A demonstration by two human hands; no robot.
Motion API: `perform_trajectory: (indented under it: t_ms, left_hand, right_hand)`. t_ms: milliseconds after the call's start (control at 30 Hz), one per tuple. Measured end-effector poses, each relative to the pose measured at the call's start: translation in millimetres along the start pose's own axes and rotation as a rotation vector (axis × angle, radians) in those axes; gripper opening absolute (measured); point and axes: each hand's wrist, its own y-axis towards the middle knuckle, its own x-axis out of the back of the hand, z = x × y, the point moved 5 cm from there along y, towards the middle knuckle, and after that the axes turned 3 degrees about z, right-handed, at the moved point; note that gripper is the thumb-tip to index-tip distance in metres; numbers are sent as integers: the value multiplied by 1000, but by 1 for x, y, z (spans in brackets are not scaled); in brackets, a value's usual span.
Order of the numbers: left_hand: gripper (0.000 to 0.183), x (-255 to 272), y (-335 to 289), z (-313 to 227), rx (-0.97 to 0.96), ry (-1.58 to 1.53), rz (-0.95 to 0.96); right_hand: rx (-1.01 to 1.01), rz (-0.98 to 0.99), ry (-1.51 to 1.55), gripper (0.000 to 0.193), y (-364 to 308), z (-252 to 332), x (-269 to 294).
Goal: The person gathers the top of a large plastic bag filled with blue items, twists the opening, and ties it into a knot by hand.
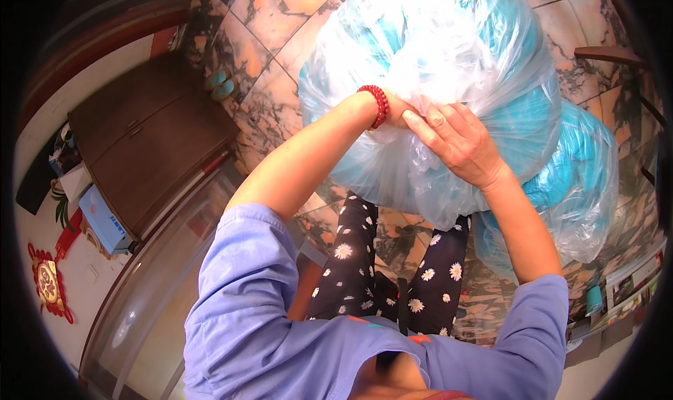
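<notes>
A large clear plastic bag (pixel 449 57) stuffed with light blue material fills the upper middle of the head view. My right hand (pixel 456 144) pinches the crinkled plastic at the bag's near side. My left hand (pixel 399 109), with a red bead bracelet (pixel 378 106) on the wrist, is pushed into the folds of the same bag, its fingers mostly hidden by plastic and by my right hand. A second bag of blue material (pixel 582 190) sits lower right, behind my right forearm.
Marble-patterned floor tiles (pixel 266 57) lie below. A dark wooden cabinet (pixel 151 141) stands at left, with a pair of teal slippers (pixel 221 85) beside it. A glass-topped surface (pixel 161 281) curves along the lower left. A shelf with small items (pixel 631 288) is at right.
</notes>
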Motion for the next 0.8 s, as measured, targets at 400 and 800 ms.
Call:
perform_trajectory:
  t_ms: [400,800]
  left_hand:
    - [42,-26,-40,-26,462,-426,-654]
    - [38,-17,-30,-64,608,-61,-388]
  right_hand:
    - [-502,281,356,46,-7,-17,3]
    - [-1040,467,970,49,-12,-38,-4]
